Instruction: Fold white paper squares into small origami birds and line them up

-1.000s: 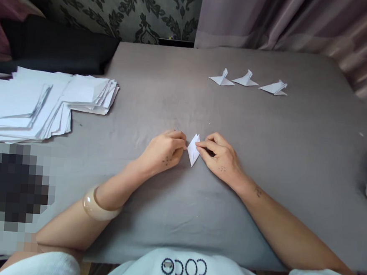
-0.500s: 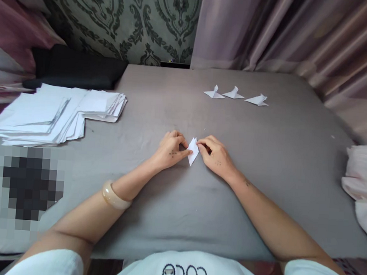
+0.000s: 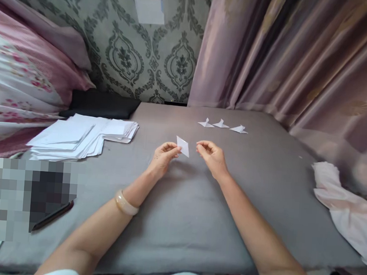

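Between thumb and fingers, my left hand (image 3: pixel 163 156) pinches a small folded white paper (image 3: pixel 183 146), now diamond-shaped and raised a little above the grey cloth. To the right of the paper and apart from it is my right hand (image 3: pixel 212 156), with its thumb and fingertips pressed together. Whether anything sits in that pinch is too small to make out. Further back on the table stand three folded paper birds (image 3: pixel 221 123) in a row.
Stacks of white paper sheets (image 3: pixel 67 140) lie on the left of the grey table (image 3: pixel 171 220), before a black folded item (image 3: pixel 105 105). A pixelated patch with a dark device edge (image 3: pixel 54 216) is front left. Pale cloth (image 3: pixel 339 203) lies at the right edge. Curtains hang behind.
My left hand has lifted the folded paper off the cloth and turned it. My right hand has come away from the paper. The head view has tilted up, showing more wall.
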Demonstrator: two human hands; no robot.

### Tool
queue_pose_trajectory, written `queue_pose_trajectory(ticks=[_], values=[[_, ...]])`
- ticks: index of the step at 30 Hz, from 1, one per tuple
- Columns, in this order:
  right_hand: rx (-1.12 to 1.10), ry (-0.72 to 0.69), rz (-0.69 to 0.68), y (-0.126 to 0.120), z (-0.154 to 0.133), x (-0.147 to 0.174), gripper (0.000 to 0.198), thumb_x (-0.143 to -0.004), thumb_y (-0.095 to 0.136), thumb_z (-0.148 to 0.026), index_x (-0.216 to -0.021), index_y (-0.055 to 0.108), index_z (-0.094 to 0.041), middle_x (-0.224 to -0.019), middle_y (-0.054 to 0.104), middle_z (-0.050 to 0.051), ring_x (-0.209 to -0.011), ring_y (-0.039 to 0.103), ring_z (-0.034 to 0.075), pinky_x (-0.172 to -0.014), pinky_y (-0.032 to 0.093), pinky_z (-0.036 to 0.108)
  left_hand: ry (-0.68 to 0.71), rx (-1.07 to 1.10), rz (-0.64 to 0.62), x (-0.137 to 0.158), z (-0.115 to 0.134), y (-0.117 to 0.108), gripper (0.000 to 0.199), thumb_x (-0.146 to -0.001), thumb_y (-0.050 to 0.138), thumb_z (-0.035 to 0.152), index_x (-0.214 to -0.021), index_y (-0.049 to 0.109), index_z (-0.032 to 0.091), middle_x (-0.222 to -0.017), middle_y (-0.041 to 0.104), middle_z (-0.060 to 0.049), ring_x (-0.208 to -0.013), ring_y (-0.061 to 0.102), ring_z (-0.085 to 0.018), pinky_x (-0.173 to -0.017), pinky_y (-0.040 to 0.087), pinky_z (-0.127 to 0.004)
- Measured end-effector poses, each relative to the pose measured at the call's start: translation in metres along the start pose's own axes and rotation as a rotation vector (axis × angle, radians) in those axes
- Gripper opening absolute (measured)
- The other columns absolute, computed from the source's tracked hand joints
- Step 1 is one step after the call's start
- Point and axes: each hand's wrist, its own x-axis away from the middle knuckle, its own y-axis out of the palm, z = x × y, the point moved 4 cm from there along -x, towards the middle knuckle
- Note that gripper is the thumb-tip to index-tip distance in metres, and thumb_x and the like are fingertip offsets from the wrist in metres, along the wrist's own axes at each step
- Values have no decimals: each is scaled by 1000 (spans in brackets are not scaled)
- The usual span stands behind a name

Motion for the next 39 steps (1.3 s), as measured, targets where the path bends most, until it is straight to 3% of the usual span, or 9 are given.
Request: queue_pose_trajectory(ticks=[6, 14, 22, 30, 39], values=[[112, -127, 8, 16, -7, 11, 22, -77, 63, -39, -85, 64, -18, -84, 69, 6, -74, 63, 17, -65, 48, 28, 92, -38, -57, 4, 5, 6, 27, -63, 81, 29, -77, 61, 16, -74, 64, 0, -70, 58, -10, -65, 44, -21], [117, -181, -57, 15, -3, 24, 22, -80, 64, -42, -86, 64, -20, -84, 66, 4, -73, 60, 15, -68, 48, 29, 199, -151, -180, 17, 12, 17, 22, -70, 78, 28, -80, 63, 16, -81, 66, -1, -75, 59, -11, -74, 46, -25], [-175, 49, -239, 8, 14, 19, 28, -81, 64, -49, -87, 67, -22, -76, 62, 0, -72, 55, 13, -73, 45, 28, 44, 36, -333, 15, 11, 20, 47, -67, 81, 22, -108, 57, 19, -87, 69, -2, -80, 63, -14, -77, 48, -29], [-249, 98, -317, 8, 18, 20, 27, -82, 63, -50, -87, 66, -23, -78, 61, 0, -73, 53, 13, -74, 45, 30, -2, 58, -273, 15, 12, 19, 64, -67, 80, 21, -123, 50, 22, -87, 69, -1, -81, 64, -14, -82, 46, -31], [-78, 28, -326, 6, 8, 19, 26, -82, 62, -48, -84, 66, -23, -77, 62, 0, -75, 56, 14, -77, 46, 30, 24, -64, -260, 15, 6, 16, 17, -76, 73, 27, -87, 67, 17, -85, 68, -3, -79, 61, -13, -80, 46, -28]])
